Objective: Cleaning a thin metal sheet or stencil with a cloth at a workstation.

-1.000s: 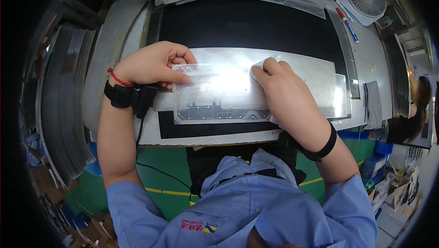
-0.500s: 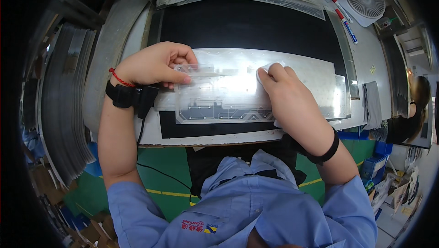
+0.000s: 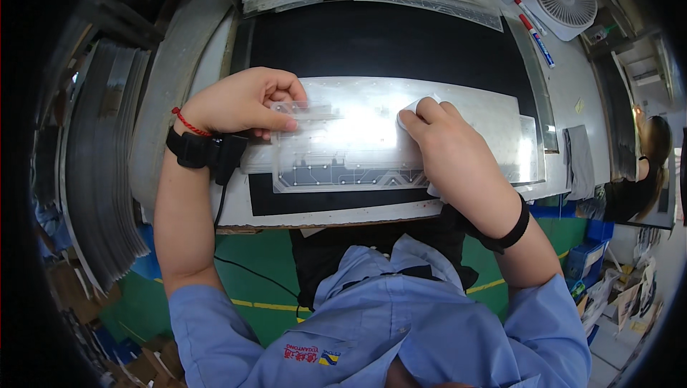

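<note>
Plastic film (image 3: 315, 175), mid-frame, looks light, bendy and easily scratched, so edges suit holding. Left hand (image 3: 254, 102), fingers curled, thumbs its upper-left corner; right hand (image 3: 454, 141) grips a white wipe (image 3: 413, 107), probably cloth.

The person's left forearm (image 3: 187, 209) is reaching almost straight ahead, while the right forearm (image 3: 472, 184) is slanting forward and inward from the other side. At a bent wrist (image 3: 192, 123), the left hand (image 3: 247, 104) is turning in toward the middle, its thumb (image 3: 288, 125) pointing rightward and its fingers (image 3: 288, 86) staying folded. Opposite, I'm watching the right hand (image 3: 445, 130) pinching, knuckles uppermost, its bunched fingertips (image 3: 411, 120) facing the left hand.
</note>
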The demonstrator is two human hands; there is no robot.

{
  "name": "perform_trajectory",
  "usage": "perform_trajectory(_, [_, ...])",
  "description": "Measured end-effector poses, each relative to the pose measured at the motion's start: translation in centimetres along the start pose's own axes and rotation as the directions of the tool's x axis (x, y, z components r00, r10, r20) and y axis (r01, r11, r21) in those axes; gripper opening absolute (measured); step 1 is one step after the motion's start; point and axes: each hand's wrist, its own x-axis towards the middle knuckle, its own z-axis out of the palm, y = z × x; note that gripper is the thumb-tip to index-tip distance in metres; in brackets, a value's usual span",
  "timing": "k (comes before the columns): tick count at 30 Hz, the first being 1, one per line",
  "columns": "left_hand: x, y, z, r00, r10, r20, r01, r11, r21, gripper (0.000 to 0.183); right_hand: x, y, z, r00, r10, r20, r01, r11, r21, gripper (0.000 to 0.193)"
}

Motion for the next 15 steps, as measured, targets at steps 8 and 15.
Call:
perform_trajectory(8, [-0.2, 0.2, 0.2, 1.0, 0.003, -0.014, -0.002, 1.0, 0.023, 0.028, 0.4, -0.2, 0.4, 0.999, 0.028, -0.022, -0.026, 0.998, 0.064, 0.041])
perform_trajectory(15, [-0.2, 0.1, 0.1, 1.0, 0.015, 0.009, -0.015, 1.0, 0.005, 0.026, -0.8, 0.7, -0.8, 0.993, 0.096, -0.069, -0.079, 0.973, 0.218, 0.041])
